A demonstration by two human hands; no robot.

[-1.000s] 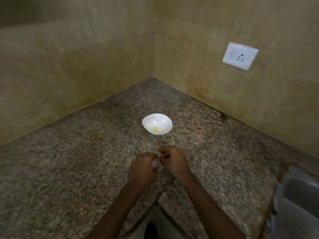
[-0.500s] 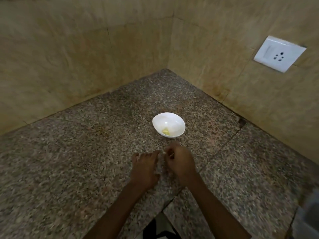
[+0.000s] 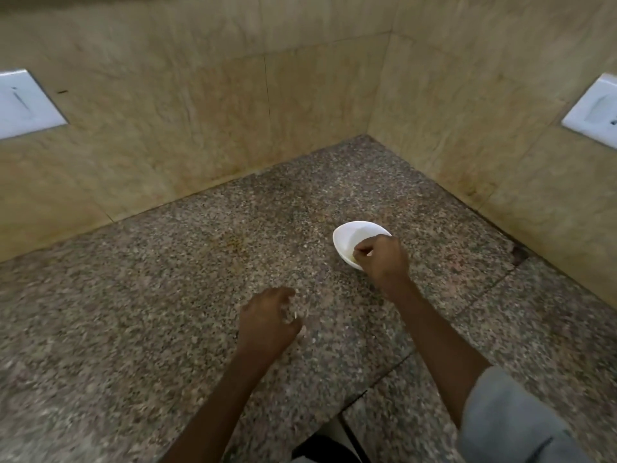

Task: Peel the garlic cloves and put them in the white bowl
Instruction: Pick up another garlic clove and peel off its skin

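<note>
Reaching out from a grey fabric sleeve (image 3: 510, 419), the right hand (image 3: 382, 260) is hanging over the near rim of the small round white bowl (image 3: 350, 235), covering its right half in the head view. Its grip is curling inward, fingertips bunched together and pointing down into the bowl; whether they are pinching a clove cannot be told through the blur. A pale yellowish peeled garlic piece (image 3: 350, 260) is lying at the bowl's bottom, just beside those fingertips.

The bowl is sitting on the speckled brown granite bench (image 3: 167, 295), near the corner where two beige tiled walls (image 3: 200, 128) are meeting.

The left hand (image 3: 267, 320) is hanging low over the bench, nearer the person and well apart from the bowl. Its grip is curling loosely, the fingers slightly spread. A thin whitish sliver of garlic skin (image 3: 295, 315) is showing right at its fingertips; whether it is being pinched or lying on the bench cannot be told.

A white wall socket plate (image 3: 26, 105) is showing on the left wall and a second white socket plate (image 3: 594, 108) on the right wall.
</note>
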